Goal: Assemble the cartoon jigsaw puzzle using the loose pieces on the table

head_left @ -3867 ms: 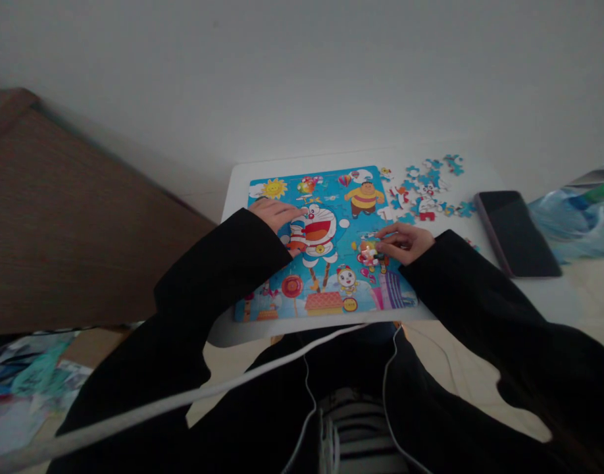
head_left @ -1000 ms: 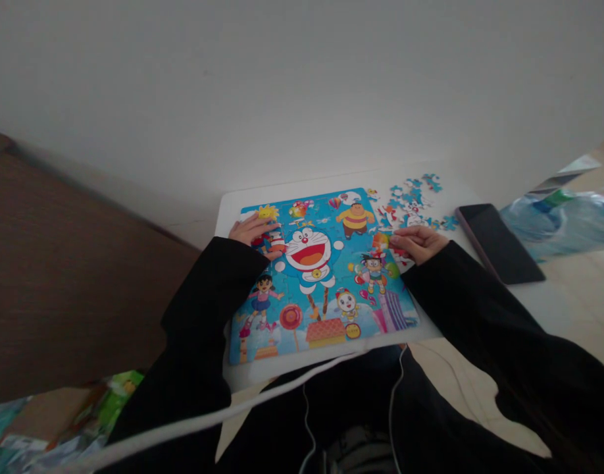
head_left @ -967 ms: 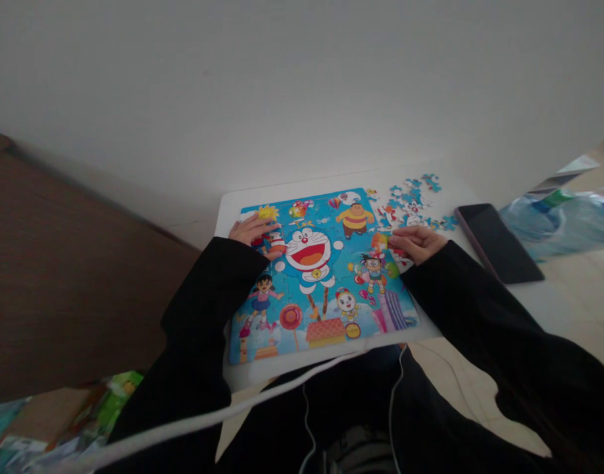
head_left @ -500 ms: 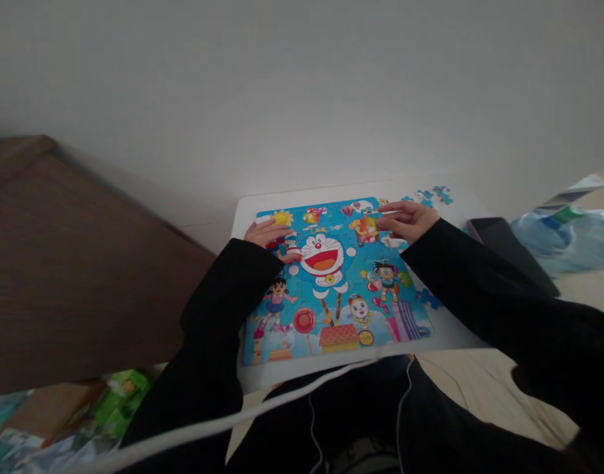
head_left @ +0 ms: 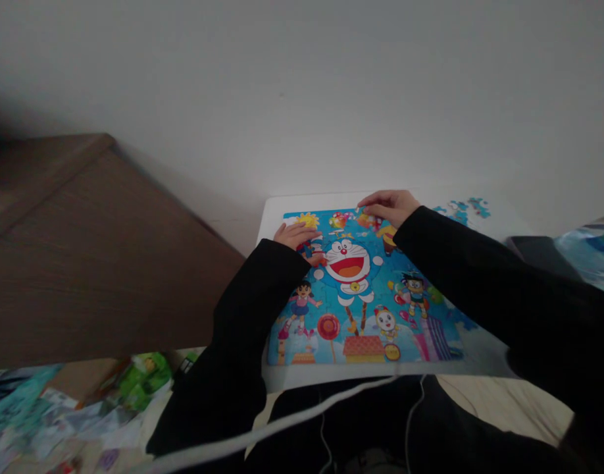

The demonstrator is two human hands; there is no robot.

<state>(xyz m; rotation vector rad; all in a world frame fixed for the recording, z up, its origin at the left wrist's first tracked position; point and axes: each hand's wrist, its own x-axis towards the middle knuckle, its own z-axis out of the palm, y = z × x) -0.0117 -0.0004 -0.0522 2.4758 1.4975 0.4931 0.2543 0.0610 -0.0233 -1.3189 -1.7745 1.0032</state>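
Observation:
A blue cartoon jigsaw puzzle [head_left: 302, 336], mostly joined, lies on a white tabletop [head_left: 277, 378]. My left hand [head_left: 298, 237] rests flat on its upper left part, fingers apart, beside the yellow sun picture. Over the top edge, right of the middle, my right hand [head_left: 391, 205] pinches an orange and yellow puzzle piece [head_left: 367, 220] between thumb and fingers. The hand hides part of the puzzle's upper right corner. I cannot tell whether the piece touches the puzzle below it.
Several loose puzzle pieces [head_left: 462, 209] lie at the back right. A dark phone-like object [head_left: 541, 253] and clear plastic [head_left: 588, 250] are farther right. A brown wooden cabinet [head_left: 109, 263] stands left. A white cable [head_left: 282, 428] crosses in front. Bags [head_left: 144, 378] lie lower left.
My right hand has carried the puzzle piece leftward along the puzzle's top. My left hand stays at the same spot on the puzzle. The whole view has shifted, so everything appears farther right.

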